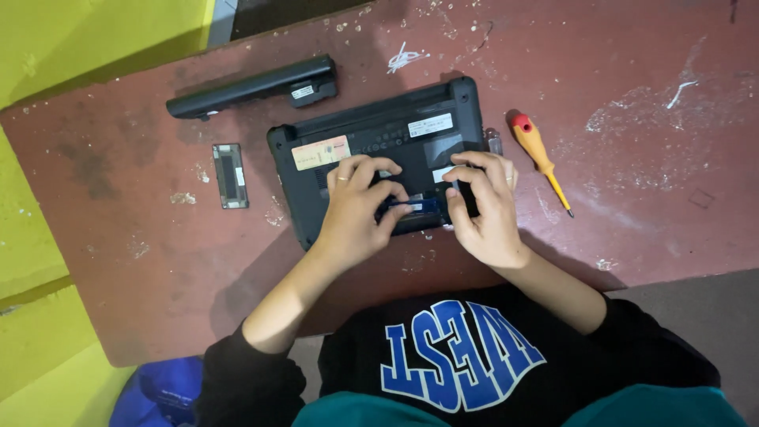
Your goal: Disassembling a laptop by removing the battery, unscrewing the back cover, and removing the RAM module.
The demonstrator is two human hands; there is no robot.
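a small black laptop (379,150) lies upside down at the centre of the frame on a worn, paint-flecked reddish-brown table (656,142). its underside shows a pale orange-and-white sticker toward the left, a white label toward the right, and an empty battery slot along its far edge. near its front edge a compartment is open, and a blue memory module (417,207) with a small white sticker sits in it.

the left hand (356,209) rests on the laptop, fingers curled and pressed close together, thumb and forefinger pinching the left end of the module. the right hand (482,205) is also curled, fingertips bearing down at the module's right end.

in the upper left lies a long black battery (253,87), well apart from the laptop. a small dark cover plate (230,175) lies left of the laptop. a screwdriver (540,158) with an orange handle lies just right of it.
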